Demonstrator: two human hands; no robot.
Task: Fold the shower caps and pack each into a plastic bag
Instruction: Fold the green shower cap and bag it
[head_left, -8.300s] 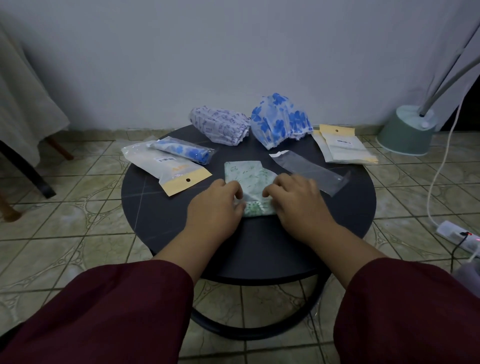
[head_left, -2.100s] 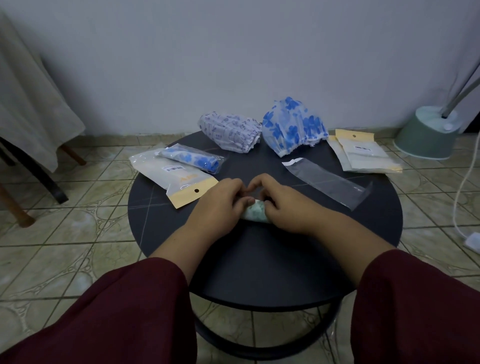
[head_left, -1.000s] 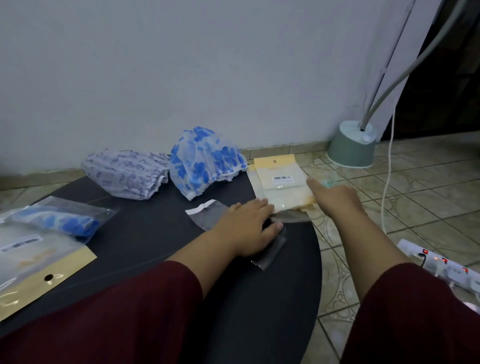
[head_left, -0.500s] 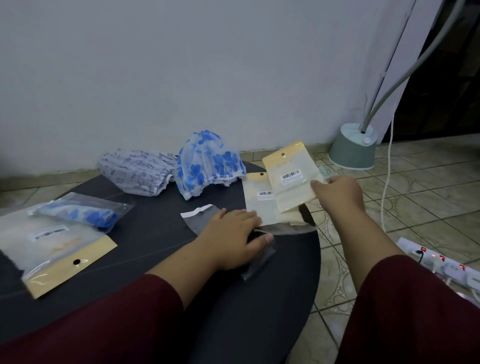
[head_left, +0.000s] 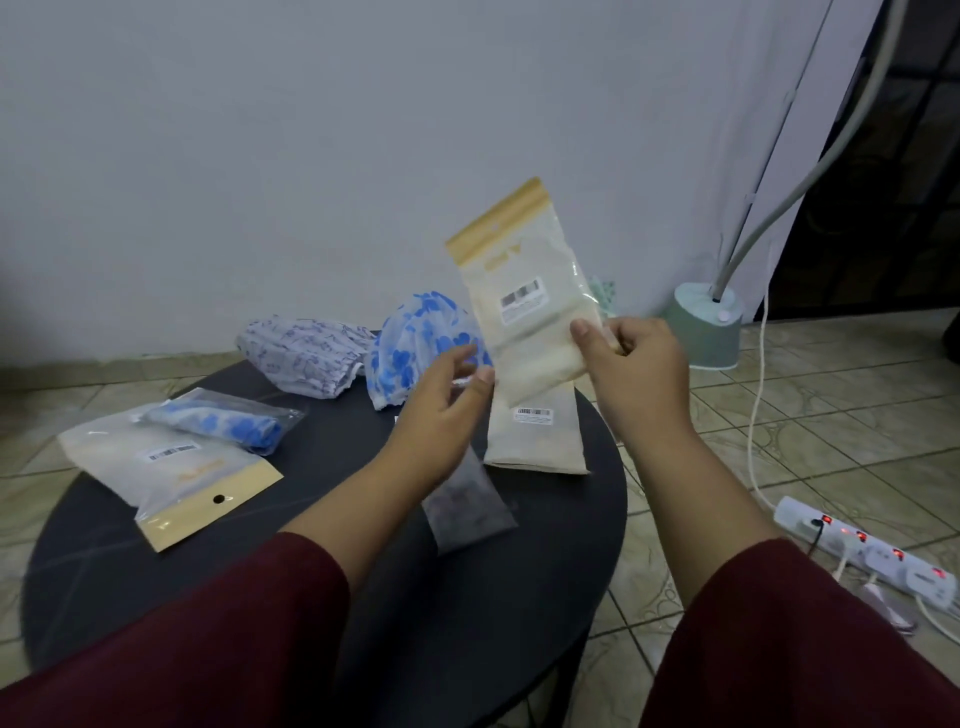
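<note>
My right hand (head_left: 631, 374) pinches a plastic bag with a yellow header (head_left: 524, 306) and holds it upright above the round black table (head_left: 311, 577). A scrap of pale green cap (head_left: 602, 291) peeks out behind the bag at that hand. My left hand (head_left: 441, 415) is raised with relaxed fingers, its thumb at the bag's lower left edge. Beneath it lie a clear bag (head_left: 470, 512) and another yellow-header bag (head_left: 540, 441). At the back sit a blue-flowered cap (head_left: 415, 353) and a grey-patterned cap (head_left: 306, 353), both unfolded.
On the table's left, a packed blue cap in its clear bag (head_left: 223, 421) lies on a further yellow-header bag (head_left: 156, 467). On the tiled floor to the right are a green lamp base (head_left: 704, 327), a white cable (head_left: 756, 395) and a power strip (head_left: 872, 551).
My right hand has lifted the yellow-header bag higher off the pile. My left hand has left the clear bag on the table and risen to the lifted bag.
</note>
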